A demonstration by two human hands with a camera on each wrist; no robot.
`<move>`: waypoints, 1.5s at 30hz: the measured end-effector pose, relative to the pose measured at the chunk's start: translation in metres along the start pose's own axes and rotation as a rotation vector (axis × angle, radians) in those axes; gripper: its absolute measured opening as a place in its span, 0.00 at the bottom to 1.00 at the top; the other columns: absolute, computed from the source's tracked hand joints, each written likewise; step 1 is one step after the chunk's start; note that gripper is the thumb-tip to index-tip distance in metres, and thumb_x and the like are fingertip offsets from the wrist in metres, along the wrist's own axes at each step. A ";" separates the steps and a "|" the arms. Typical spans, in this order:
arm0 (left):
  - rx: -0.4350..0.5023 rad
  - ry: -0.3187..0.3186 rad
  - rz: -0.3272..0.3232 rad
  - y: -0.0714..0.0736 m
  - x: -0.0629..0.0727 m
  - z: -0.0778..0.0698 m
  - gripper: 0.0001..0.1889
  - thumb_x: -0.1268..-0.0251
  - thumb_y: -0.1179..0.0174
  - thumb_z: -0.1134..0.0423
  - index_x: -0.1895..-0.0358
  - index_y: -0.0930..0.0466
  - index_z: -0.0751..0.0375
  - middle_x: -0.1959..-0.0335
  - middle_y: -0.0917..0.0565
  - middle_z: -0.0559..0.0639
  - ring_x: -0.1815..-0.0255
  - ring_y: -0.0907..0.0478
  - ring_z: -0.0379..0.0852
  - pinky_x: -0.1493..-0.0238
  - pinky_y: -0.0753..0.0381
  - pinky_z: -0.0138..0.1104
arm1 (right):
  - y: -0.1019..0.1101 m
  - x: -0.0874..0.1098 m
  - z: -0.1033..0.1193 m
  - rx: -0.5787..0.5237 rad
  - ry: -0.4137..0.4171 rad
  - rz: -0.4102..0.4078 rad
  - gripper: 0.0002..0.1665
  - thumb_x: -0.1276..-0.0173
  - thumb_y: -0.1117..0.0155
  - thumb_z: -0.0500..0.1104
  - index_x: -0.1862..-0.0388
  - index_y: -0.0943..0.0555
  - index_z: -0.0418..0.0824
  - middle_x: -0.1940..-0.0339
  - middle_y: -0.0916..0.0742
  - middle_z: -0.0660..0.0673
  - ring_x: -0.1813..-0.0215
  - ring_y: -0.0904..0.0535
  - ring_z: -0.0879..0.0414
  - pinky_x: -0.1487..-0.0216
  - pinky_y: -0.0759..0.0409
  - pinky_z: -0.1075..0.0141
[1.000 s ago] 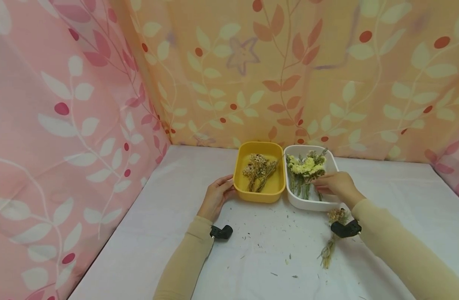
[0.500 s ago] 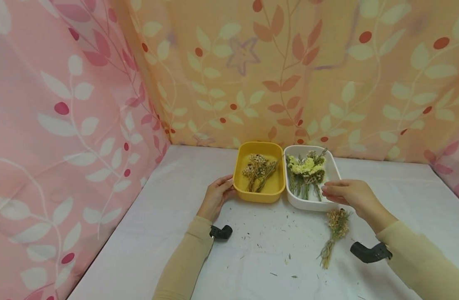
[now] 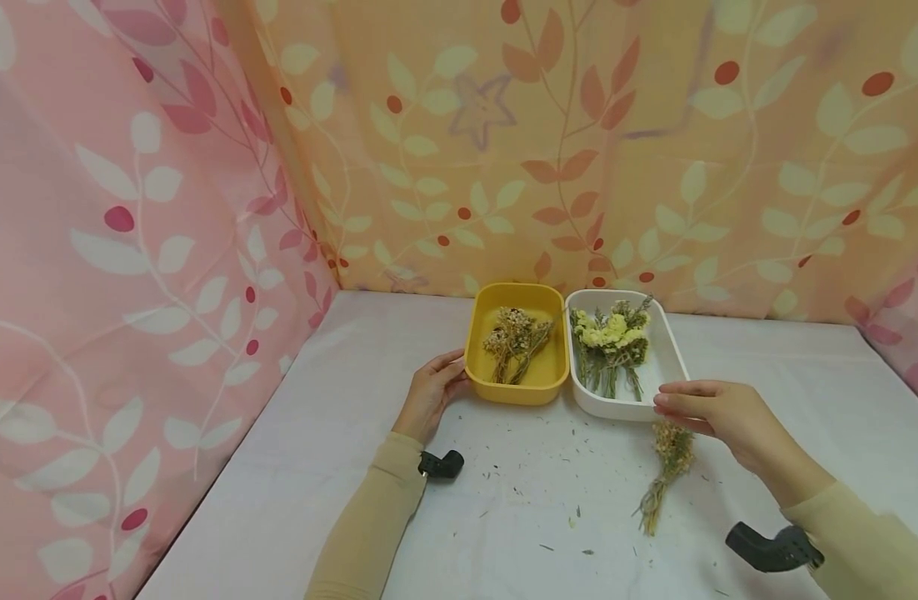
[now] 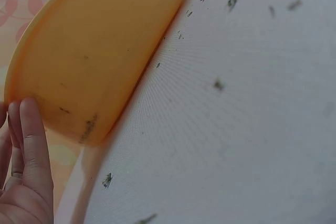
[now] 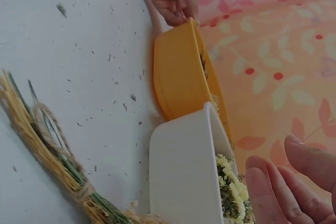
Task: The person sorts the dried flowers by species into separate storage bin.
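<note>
My left hand touches the left outer wall of a yellow tub; in the left wrist view its fingers lie straight against the plastic. Inside the tub are brownish dried flowers with thin stems. Beside it, a white tub holds dried bunches with pale yellow flowers. My right hand is at the white tub's front right corner, holding nothing, fingers loosely extended. Whether it touches the rim I cannot tell. Below it lies a dried flower bunch, its stems tied with twine.
Bits of leaf and stem are scattered over the white tabletop. Patterned cloth hangs directly behind the tubs, and pink cloth closes off the left side.
My right hand has drawn back out of the white tub, toward the right and nearer to me, leaving the flowers inside. My left hand stays at the yellow tub.
</note>
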State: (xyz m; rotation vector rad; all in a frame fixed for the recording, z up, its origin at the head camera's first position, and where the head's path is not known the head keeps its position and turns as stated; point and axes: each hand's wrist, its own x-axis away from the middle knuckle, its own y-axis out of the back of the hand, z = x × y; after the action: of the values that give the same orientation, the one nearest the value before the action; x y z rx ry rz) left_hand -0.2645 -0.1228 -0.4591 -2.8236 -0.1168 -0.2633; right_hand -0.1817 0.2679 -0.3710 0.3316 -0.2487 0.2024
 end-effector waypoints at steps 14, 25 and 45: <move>-0.002 0.008 -0.006 0.000 0.002 0.001 0.20 0.31 0.39 0.67 0.37 0.23 0.66 0.45 0.18 0.64 0.64 0.17 0.38 0.54 0.14 0.31 | -0.004 0.019 -0.017 -0.021 -0.042 -0.018 0.27 0.32 0.32 0.50 0.43 0.19 0.32 0.60 0.09 0.58 0.58 0.13 0.68 0.52 0.13 0.69; -0.009 0.016 -0.009 0.001 0.003 0.001 0.18 0.30 0.39 0.66 0.38 0.21 0.63 0.45 0.18 0.62 0.62 0.17 0.39 0.53 0.14 0.30 | -0.004 0.031 -0.041 -0.129 -0.070 -0.008 0.20 0.31 0.32 0.45 0.45 0.17 0.35 0.59 0.09 0.57 0.57 0.13 0.67 0.52 0.13 0.68; -0.015 0.009 -0.006 0.000 0.003 -0.001 0.17 0.30 0.39 0.66 0.39 0.20 0.61 0.43 0.19 0.63 0.61 0.18 0.39 0.48 0.14 0.34 | -0.004 0.041 -0.072 -0.274 -0.107 -0.010 0.18 0.27 0.38 0.41 0.44 0.18 0.32 0.59 0.08 0.54 0.55 0.12 0.64 0.52 0.14 0.72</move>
State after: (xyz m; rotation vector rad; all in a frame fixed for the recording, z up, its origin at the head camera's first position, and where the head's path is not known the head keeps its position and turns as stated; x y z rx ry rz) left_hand -0.2613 -0.1229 -0.4580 -2.8369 -0.1221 -0.2798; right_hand -0.1275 0.2954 -0.4267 0.0722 -0.3762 0.1385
